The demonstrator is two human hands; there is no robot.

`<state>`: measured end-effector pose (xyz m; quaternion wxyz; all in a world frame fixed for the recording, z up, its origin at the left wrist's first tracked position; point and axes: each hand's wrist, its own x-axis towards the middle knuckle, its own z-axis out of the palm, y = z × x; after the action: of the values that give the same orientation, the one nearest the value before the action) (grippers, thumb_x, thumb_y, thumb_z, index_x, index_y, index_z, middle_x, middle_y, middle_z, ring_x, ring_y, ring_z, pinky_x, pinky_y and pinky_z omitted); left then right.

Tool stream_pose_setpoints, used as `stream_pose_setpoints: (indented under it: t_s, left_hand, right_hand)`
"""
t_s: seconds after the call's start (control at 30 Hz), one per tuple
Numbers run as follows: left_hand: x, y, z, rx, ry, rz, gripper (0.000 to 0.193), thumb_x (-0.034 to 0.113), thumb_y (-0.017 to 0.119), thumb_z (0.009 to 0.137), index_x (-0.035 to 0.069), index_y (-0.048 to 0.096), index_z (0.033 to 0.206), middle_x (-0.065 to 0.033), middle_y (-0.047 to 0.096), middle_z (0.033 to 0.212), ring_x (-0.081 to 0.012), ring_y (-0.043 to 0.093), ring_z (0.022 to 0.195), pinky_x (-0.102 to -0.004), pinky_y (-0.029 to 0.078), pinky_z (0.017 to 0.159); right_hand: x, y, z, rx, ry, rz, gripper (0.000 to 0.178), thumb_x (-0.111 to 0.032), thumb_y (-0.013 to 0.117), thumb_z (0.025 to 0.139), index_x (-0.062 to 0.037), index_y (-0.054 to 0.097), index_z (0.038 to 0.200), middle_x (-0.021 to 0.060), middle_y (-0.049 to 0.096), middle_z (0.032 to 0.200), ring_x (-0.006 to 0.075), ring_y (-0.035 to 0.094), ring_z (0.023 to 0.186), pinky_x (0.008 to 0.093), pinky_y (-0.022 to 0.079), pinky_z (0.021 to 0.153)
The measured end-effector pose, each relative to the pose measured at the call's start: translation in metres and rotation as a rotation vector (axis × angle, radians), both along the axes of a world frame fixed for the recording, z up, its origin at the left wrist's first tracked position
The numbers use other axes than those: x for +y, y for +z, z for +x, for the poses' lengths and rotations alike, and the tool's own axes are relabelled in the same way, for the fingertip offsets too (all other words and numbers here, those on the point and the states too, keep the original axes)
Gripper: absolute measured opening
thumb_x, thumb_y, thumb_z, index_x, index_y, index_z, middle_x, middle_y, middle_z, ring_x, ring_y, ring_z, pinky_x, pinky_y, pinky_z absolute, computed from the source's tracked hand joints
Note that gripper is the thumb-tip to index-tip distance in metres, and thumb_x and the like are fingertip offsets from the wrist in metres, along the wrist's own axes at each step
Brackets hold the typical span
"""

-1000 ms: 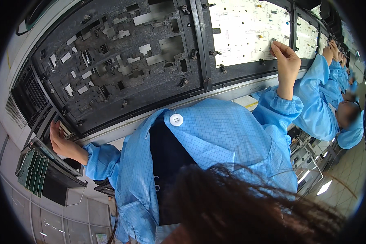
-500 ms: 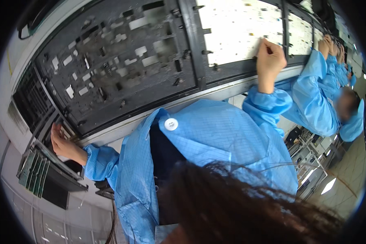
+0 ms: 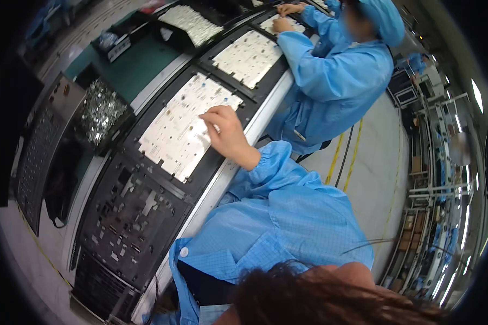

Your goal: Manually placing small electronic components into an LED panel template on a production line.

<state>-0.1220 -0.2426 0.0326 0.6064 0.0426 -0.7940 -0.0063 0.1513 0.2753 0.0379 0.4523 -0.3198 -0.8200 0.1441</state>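
My right hand [image 3: 230,136] is over the right part of a white board [image 3: 173,135] dotted with small parts. Its thumb and fingers are drawn together in a pinch at the board's surface, and I cannot make out what is between the fingertips. The board lies in a black frame held at its edges by small dark clips. Closer to me on the same line is a black fixture plate [image 3: 130,216] with many cut-outs and pockets and no white board in it. My left hand is out of view.
An open box of shiny silvery metal pieces [image 3: 104,111] stands beyond the line, beside a keyboard [image 3: 35,162]. Farther along are another white board [image 3: 248,57], a black box of pale pieces [image 3: 192,24] and a co-worker in a blue gown [image 3: 336,81]. Shelving [image 3: 417,216] stands at right.
My view has swung toward the right, bringing the co-worker and boxes into sight. My left hand has left the picture. My right hand is still pinched over the white board.
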Motion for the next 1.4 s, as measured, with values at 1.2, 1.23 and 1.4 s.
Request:
stream_pose_setpoints:
  t_s: [1.2, 1.23, 1.4]
  left_hand:
    - [0.006, 0.140, 0.121, 0.215, 0.027, -0.089, 0.057, 0.006, 0.050, 0.095, -0.009, 0.027, 0.144, -0.0291, 0.059, 0.112, -0.0349, 0.067, 0.082, -0.0444, 0.059, 0.064]
    - [0.066, 0.147, 0.156, 0.199, -0.203, 0.563, 0.054, 0.000, 0.044, 0.095, -0.008, 0.026, 0.145, -0.0304, 0.054, 0.122, -0.0312, 0.066, 0.096, -0.0353, 0.061, 0.061]
    - [0.207, 0.100, 0.210, 0.210, -0.691, 0.711, 0.068, 0.022, 0.044, 0.103, -0.011, 0.008, 0.151, -0.0318, 0.032, 0.149, -0.0369, 0.047, 0.131, -0.0412, 0.041, 0.107]
  right_hand:
    - [-0.119, 0.109, -0.094, 0.099, 1.370, -0.127, 0.056, -0.007, 0.072, 0.082, -0.0062, 0.055, 0.135, 0.0168, 0.064, 0.125, 0.0332, 0.063, 0.109, 0.0385, 0.053, 0.091]
    - [-0.139, 0.110, -0.096, 0.079, 1.521, -0.041, 0.069, -0.009, 0.074, 0.081, -0.0082, 0.046, 0.143, 0.0199, 0.051, 0.141, 0.0377, 0.052, 0.126, 0.0414, 0.046, 0.103]
    - [-0.193, 0.103, -0.110, -0.008, 1.626, 0.365, 0.085, -0.011, 0.076, 0.074, -0.0108, 0.037, 0.150, 0.0214, 0.029, 0.155, 0.0408, 0.029, 0.143, 0.0508, 0.030, 0.115]
